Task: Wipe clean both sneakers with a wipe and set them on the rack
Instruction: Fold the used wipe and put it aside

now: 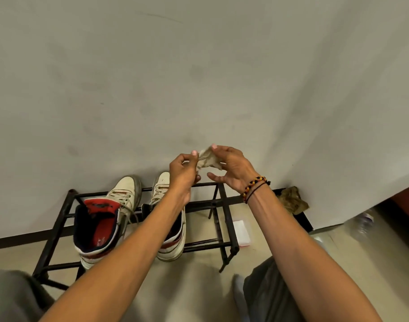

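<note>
Both hands are raised in front of the pale wall, above the far right part of the black metal tube shoe rack (224, 206). Between them hangs a crumpled, soiled off-white wipe (208, 159). The left hand (183, 173) pinches its left edge between thumb and fingertips, and the right hand (231, 168) pinches its upper right edge with a fingertip while the thumb stands off below (the remaining fingers are loosely curled).

The two sneakers lie below and to the left of the hands, both already on the rack's top rails. The left white high-top sneaker with the red and navy collar (103, 224) and the right white sneaker (168, 231), half hidden by the left forearm, run near to far, toes towards the wall. The left hand is the nearer to both.

By count: two sneakers, one wipe in hand, one rack. A crumpled brownish rag or wipe (293, 201) lies on the rack's far right end, a white flat packet (241, 231) on the floor beneath, and a clear plastic bottle (361, 225) at the right. The wiping looks finished or nearly so.
</note>
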